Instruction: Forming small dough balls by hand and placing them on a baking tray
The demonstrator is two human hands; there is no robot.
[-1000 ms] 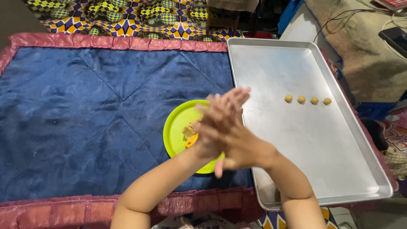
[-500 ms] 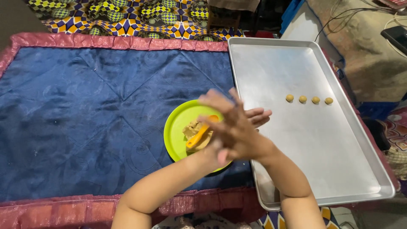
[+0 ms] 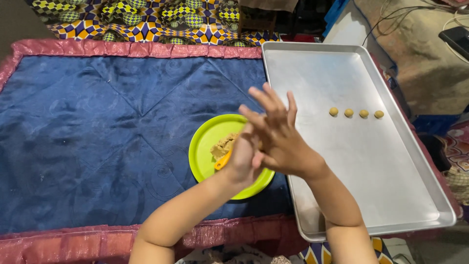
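My left hand (image 3: 243,159) and my right hand (image 3: 279,139) are pressed palm to palm above the right side of a lime green plate (image 3: 202,152). The right hand lies on top with its fingers spread. Whatever is between the palms is hidden. On the plate sits a lump of tan dough (image 3: 223,145) with an orange utensil (image 3: 222,161) beside it, both partly covered by my left hand. To the right, a row of small dough balls (image 3: 356,113) lies on a large metal baking tray (image 3: 312,73).
The plate rests on a blue quilted cloth (image 3: 97,132) with a pink border (image 3: 137,49). A patterned fabric (image 3: 161,22) lies beyond it. The tray's right edge meets cluttered floor with cables and a dark device (image 3: 457,39).
My palms have slid against each other: the right hand's fingers pointed right half a second ago and now point up and away. Plate, tray and dough balls have not moved.
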